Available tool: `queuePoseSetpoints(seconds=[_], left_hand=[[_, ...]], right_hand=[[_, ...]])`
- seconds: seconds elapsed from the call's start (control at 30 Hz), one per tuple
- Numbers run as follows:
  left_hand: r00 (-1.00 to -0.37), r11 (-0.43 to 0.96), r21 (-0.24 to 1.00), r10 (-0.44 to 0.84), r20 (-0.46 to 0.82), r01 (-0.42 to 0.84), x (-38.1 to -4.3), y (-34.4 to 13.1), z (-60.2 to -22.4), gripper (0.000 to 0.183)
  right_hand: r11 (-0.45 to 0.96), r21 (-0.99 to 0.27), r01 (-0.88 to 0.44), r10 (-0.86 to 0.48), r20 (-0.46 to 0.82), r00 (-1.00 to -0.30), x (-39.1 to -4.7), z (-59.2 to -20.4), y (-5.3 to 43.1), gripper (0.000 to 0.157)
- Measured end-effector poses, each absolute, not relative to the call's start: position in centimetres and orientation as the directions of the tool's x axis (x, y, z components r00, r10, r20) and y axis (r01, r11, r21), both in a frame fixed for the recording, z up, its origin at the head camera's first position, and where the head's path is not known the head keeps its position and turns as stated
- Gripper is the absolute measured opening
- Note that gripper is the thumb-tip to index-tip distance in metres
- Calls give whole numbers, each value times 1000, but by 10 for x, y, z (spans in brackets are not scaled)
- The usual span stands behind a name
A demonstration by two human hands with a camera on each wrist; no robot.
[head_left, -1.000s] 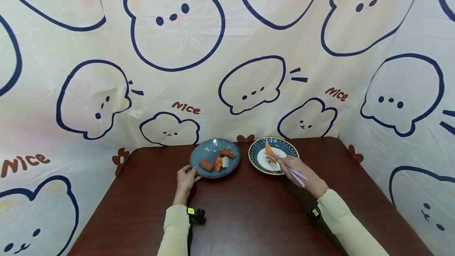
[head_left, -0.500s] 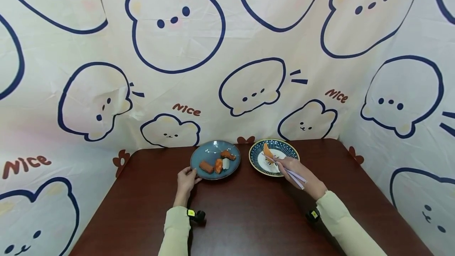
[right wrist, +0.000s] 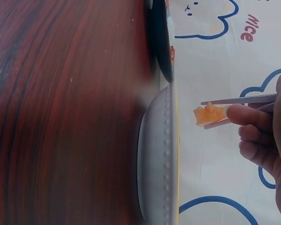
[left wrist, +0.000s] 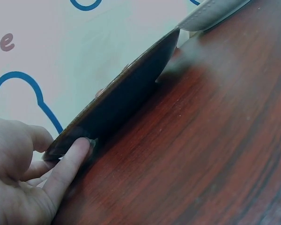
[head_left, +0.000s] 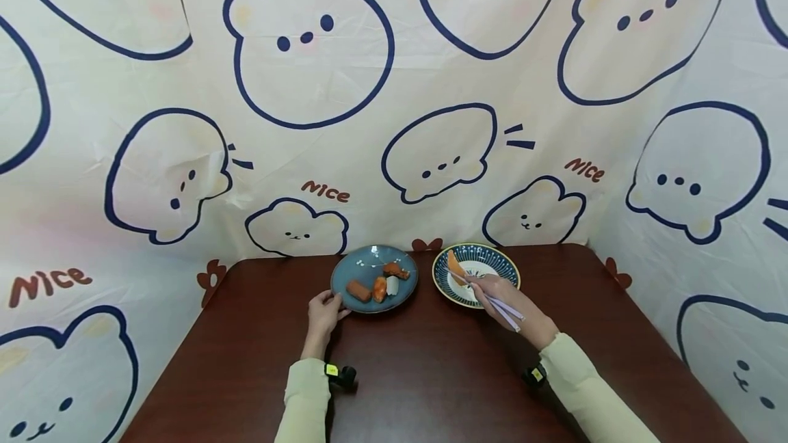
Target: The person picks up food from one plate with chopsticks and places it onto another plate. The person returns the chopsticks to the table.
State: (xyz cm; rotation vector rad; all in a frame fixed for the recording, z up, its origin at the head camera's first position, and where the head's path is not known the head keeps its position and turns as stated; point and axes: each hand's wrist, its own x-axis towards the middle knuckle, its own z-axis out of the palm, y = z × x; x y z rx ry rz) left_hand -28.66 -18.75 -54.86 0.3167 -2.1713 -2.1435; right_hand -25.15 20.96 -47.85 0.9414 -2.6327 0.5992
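My left hand [head_left: 323,316] grips the near-left rim of a round blue plate [head_left: 369,258], with one finger against the plate's underside in the left wrist view. On this plate lie a brown sausage-like piece [head_left: 358,290], an orange piece [head_left: 379,288], a white piece [head_left: 392,285] and a browned drumstick-like piece [head_left: 396,270]. My right hand [head_left: 501,292] holds a pair of pale lilac chopsticks [head_left: 506,311]. Between their tips is an orange food piece [right wrist: 209,115], raised above a deep patterned plate [head_left: 506,262] with a blue striped rim and white centre.
Both plates stand side by side at the far end of a dark brown wooden table [head_left: 425,374]. A cloth [head_left: 431,74] printed with cartoon bears hangs right behind the table's back edge and along both sides. Each wrist carries a small black camera [head_left: 346,377].
My right hand has shifted slightly left, carrying the chopsticks and the orange piece towards the left side of the patterned plate. The left hand keeps its grip on the blue plate's rim.
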Motion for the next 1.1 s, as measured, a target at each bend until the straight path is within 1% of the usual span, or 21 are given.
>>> queuePoseSetpoints(seconds=[0.07,0.13,0.3,0.37,0.53,0.63,0.83,1.0,1.1], left_hand=[[-975,2,995,-200,-93,-95,-284,-189,-551,43],[-975,-1,995,-199,-94,-96,-283,-190,-552,43],[-976,-3,996,-198,-92,-93,-284,-189,-550,43],[-975,0,995,-200,-95,-97,-284,-189,-549,43],[-974,3,995,-202,-101,-103,-283,-189,-548,42],[-975,2,995,-199,-101,-104,-283,-189,-547,42],[-975,8,994,-200,-102,-105,-283,-188,-545,42],[-974,7,994,-202,-102,-106,-283,-188,-545,42],[-974,8,994,-205,-101,-105,-283,-188,-545,43]], right_hand=[[693,-277,-666,-549,396,-736,-251,-479,206,33],[671,-297,-680,-577,367,-730,-250,-480,206,32],[682,-278,-676,-571,376,-730,-251,-482,203,32],[702,-245,-669,-547,415,-727,-252,-481,200,34],[691,-256,-676,-538,443,-717,-250,-476,194,32],[690,-265,-673,-541,429,-724,-249,-473,192,32],[719,-276,-638,-529,377,-760,-247,-469,187,36],[699,-282,-657,-535,404,-742,-250,-470,182,35],[676,-264,-687,-556,429,-712,-253,-472,180,33]])
